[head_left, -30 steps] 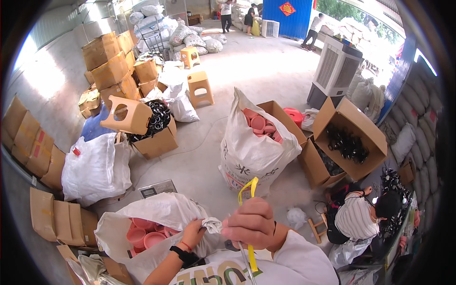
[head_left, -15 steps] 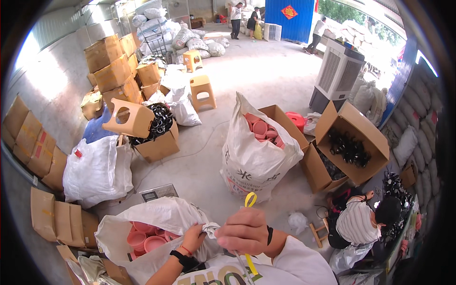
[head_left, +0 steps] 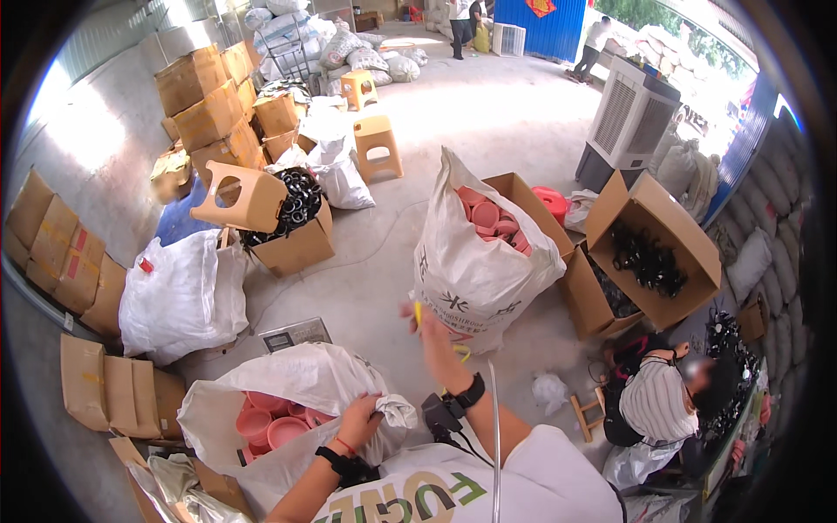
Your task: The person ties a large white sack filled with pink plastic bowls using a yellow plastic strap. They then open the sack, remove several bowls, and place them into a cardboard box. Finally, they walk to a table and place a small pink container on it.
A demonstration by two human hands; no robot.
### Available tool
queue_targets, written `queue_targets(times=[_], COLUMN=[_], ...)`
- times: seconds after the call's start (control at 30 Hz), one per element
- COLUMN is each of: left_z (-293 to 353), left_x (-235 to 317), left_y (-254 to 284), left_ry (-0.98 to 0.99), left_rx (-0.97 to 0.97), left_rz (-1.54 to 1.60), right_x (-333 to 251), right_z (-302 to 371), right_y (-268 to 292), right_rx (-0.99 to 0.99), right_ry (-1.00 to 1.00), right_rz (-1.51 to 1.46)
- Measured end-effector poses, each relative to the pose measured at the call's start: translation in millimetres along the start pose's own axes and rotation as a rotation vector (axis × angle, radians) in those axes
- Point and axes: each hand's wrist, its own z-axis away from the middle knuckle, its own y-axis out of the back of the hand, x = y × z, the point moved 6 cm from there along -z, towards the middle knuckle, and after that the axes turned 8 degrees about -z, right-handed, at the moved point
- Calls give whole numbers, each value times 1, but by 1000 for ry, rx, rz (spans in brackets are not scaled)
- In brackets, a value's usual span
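A white woven sack [head_left: 296, 370] stands close in front of me, its mouth partly gathered, with pink plastic cups [head_left: 255, 425] inside. My left hand [head_left: 359, 422] is closed on the bunched edge of the sack, near a twisted end of the cloth. Stretched forward past the sack, my right hand [head_left: 433, 336] is smeared by motion. A yellow strip [head_left: 418, 312] shows at its fingers, and a yellow piece also shows beside the wrist. A thin silver rod [head_left: 495, 436] stands out in front of my shirt; what holds it is hidden.
Ahead stands another white sack [head_left: 488, 279] of pink parts. Cartons with black parts [head_left: 649, 257] are to its right. A seated person [head_left: 658, 392] is at the right. A scale [head_left: 295, 336], a stuffed white sack [head_left: 183, 292] and stools [head_left: 378, 144] lie left and ahead.
My right hand has gone forward, away from the sack's twisted end, carrying the yellow strip. The left hand stays on the sack's edge. The view has shifted slightly.
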Motion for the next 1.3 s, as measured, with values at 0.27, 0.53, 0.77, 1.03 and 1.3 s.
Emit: queue_targets(times=[0.27,0.53,0.77,1.03,1.3], left_z=[1,7,9,8,-14], left_x=[-4,-10,-23,-12,-32], left_y=[1,1,-12,-2,6], left_ry=[70,155,132,84,38], left_rx=[22,25,50,31,-296], left_rz=[101,104,226,222,61], right_x=[160,140,120,144,129], right_z=[71,66,61,115,153], right_y=[-87,-92,-103,-53,-32], right_rx=[-403,-748,-746,-347,-571], right_ry=[-442,-463,-192,-95,-78], right_rz=[-299,-203,9,118,751])
